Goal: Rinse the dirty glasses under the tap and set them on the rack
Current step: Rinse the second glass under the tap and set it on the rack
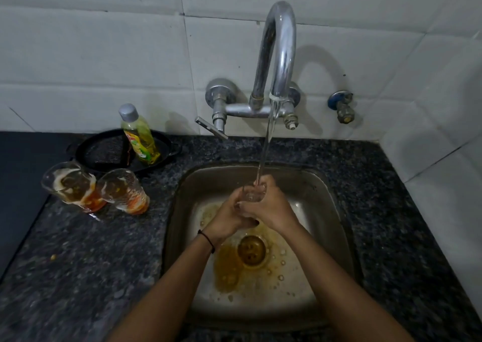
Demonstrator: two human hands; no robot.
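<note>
A clear glass [251,193] is held over the steel sink [336,195], right under the water stream from the chrome tap [280,54]. My left hand [230,217] and my right hand [271,207] both grip it, fingers wrapped round its sides, so most of the glass is hidden. Two dirty glasses, one at the far left [71,185] and one beside it [125,191], stand on the dark granite counter [91,263] left of the sink, streaked with orange residue. No rack is in view.
A yellow dish-soap bottle [139,135] stands in a black pan [104,150] behind the dirty glasses. Orange-brown water pools around the sink drain [251,250]. A small wall valve [343,107] sits right of the tap. White tiled walls close the back and right.
</note>
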